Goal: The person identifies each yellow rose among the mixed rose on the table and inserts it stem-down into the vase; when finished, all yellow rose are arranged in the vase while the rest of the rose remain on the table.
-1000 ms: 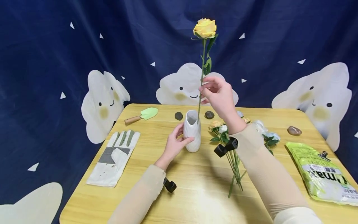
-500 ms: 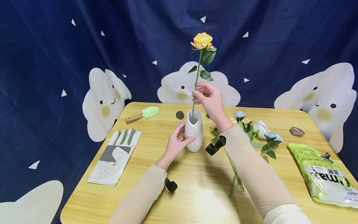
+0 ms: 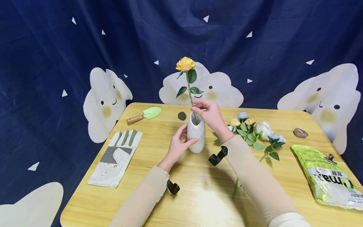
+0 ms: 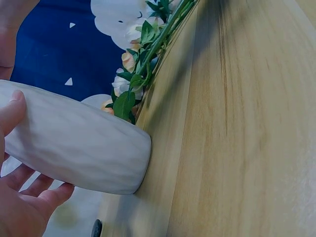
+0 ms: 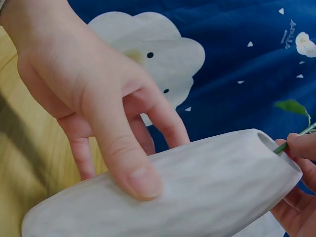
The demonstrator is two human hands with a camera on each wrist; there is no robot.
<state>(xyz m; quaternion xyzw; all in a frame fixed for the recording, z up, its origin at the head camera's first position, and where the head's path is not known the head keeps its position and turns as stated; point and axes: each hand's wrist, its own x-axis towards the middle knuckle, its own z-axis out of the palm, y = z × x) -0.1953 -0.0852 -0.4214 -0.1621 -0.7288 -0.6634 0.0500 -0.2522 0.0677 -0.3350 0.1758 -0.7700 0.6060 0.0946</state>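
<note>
A white textured vase (image 3: 196, 138) stands upright on the wooden table. My left hand (image 3: 178, 145) grips its side, thumb in front and fingers round the far side, as the left wrist view shows on the vase (image 4: 84, 143). Just above the rim, my right hand (image 3: 211, 115) pinches the green stem of a yellow rose (image 3: 185, 64). The stem's lower end is inside the vase mouth, its tip hidden. In the right wrist view, the right hand (image 5: 296, 210) holds the stem (image 5: 281, 147) at the opening, and the left hand (image 5: 94, 94) is on the vase.
Right of the vase lie several artificial flowers (image 3: 250, 127), partly behind the right arm. A green bag (image 3: 326, 176) with a black clip and a brown stone (image 3: 300, 133) lie farther right. At left are a work glove (image 3: 114, 159), a trowel (image 3: 144, 115) and a dark stone (image 3: 182, 116).
My right hand has lowered the rose and moved it left, from beside the vase to its mouth, and the stem has gone inside. The left hand keeps its hold on the vase.
</note>
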